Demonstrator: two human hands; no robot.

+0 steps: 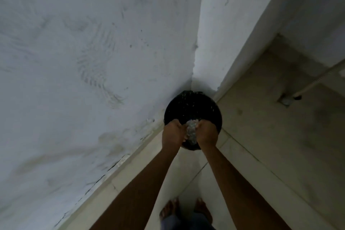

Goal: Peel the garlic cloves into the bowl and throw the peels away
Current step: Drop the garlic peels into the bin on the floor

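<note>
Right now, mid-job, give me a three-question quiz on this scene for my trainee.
1. True or false: the left hand and right hand together hold the garlic peels over the black bin.
2. Where does the black bin stand? A) on the floor where two walls meet; B) on a table; C) in a sink.
3. Fill in: the person's feet are ____.
Key: 1 true; 2 A; 3 bare.

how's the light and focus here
Head view: dim, flat light, no glare; soft throughout, so the pale peels cupped between left hand and right hand over the black bin are a blur; wide-angle stretches the wall.
</note>
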